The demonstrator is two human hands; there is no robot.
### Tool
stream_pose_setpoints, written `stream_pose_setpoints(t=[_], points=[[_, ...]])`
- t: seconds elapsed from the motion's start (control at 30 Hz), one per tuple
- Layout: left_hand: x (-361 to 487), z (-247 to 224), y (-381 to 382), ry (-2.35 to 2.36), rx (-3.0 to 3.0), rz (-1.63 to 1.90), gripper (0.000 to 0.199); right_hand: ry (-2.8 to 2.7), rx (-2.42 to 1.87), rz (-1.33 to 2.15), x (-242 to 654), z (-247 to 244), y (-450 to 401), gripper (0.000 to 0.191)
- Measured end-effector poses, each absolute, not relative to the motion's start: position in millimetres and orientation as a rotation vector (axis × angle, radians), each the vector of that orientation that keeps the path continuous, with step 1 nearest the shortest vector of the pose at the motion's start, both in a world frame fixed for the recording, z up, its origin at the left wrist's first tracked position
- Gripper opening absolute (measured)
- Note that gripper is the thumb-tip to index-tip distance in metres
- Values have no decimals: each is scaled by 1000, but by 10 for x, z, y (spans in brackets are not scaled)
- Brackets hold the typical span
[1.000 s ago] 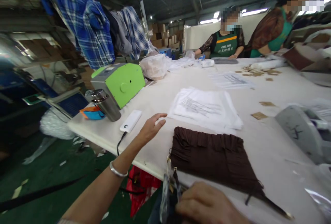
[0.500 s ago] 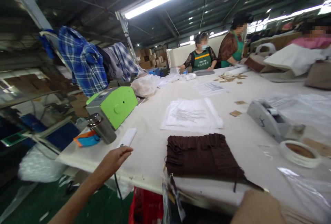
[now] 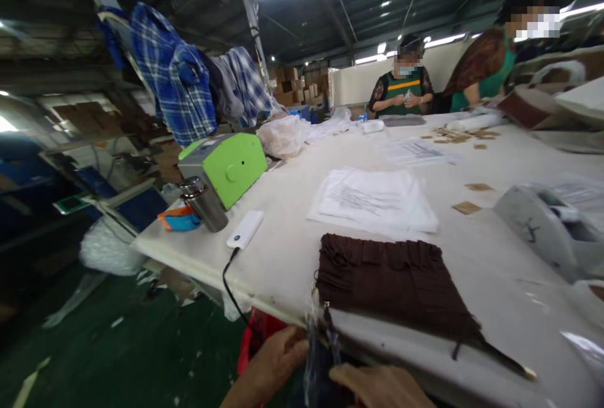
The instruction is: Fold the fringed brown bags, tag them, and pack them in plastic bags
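Note:
A dark brown gathered fabric bag point(image 3: 387, 282) lies on the near edge of the table. From its left corner a strap in clear plastic point(image 3: 312, 358) hangs down over the edge. My left hand point(image 3: 271, 364) is at the left side of that plastic, its fingers drawn together; what they hold, if anything, is hidden. On the other side my right hand point(image 3: 382, 386) reaches in from below, fingertips closed at the hanging plastic-wrapped strap. Another brown strap with a metal tip trails from the bag's right corner.
Behind the bag lies a stack of white printed plastic bags point(image 3: 372, 200). A white power bank point(image 3: 245, 229) with a black cable, a steel flask point(image 3: 210, 207) and a green machine point(image 3: 231, 166) stand left. A tape dispenser point(image 3: 547, 226) is right. Two co-workers are across the table.
My left hand has moved from beside the power bank down to the hanging strap. My right hand has come left to it too. The view has shifted; one co-worker's hands are now raised together.

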State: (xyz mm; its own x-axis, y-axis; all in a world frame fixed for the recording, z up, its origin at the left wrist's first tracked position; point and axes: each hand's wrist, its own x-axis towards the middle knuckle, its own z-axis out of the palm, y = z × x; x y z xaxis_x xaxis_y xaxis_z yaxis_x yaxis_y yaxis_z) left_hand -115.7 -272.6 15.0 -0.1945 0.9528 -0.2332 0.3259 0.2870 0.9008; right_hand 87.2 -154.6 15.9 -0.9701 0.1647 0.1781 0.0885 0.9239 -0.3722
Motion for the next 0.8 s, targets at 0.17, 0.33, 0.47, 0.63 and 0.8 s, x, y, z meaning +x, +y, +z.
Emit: stream_pose_setpoints(t=[0.17, 0.33, 0.47, 0.63, 0.8], points=[[-891, -33, -2527, 1668, 985, 1227, 48, -2895, -242, -70, 740, -108, -1508, 28], [-985, 4, -2565, 1507, 745, 1222, 45, -3057, -331, 15, 726, 314, -1403, 7], [-1041, 177, -2638, 1570, 743, 1171, 40, -3095, -254, 1, 822, 614, -1112, 13], [-1013, 332, -2625, 2119, 1064, 1051, 16, -2990, -25, 77, 962, 647, -838, 45], [-942, 116, -2619, 1845, 857, 1099, 31, -2674, -77, 113, 1042, 517, -833, 27]])
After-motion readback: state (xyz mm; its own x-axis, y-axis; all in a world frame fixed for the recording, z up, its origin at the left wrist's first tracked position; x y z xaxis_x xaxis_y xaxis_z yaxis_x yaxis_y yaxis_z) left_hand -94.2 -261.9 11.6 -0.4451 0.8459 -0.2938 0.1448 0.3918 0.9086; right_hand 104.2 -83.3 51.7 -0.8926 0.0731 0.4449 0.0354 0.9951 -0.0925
